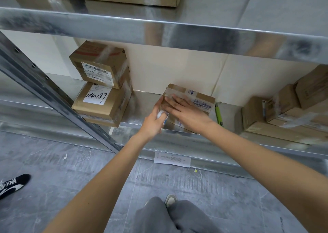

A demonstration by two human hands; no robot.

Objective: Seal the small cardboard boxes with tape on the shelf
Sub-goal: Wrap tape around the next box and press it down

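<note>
Pressing box [198, 99], perhaps gripping tape roll [162, 115]

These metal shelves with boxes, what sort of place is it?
Probably a parcel storeroom or warehouse: bare steel shelving, taped brown cardboard boxes with shipping labels, and a grey concrete floor.

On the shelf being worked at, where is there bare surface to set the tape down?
Bare shelf lies between the two-box stack and the box being taped. The right side is crowded: green cutter, then a box cluster.
</note>
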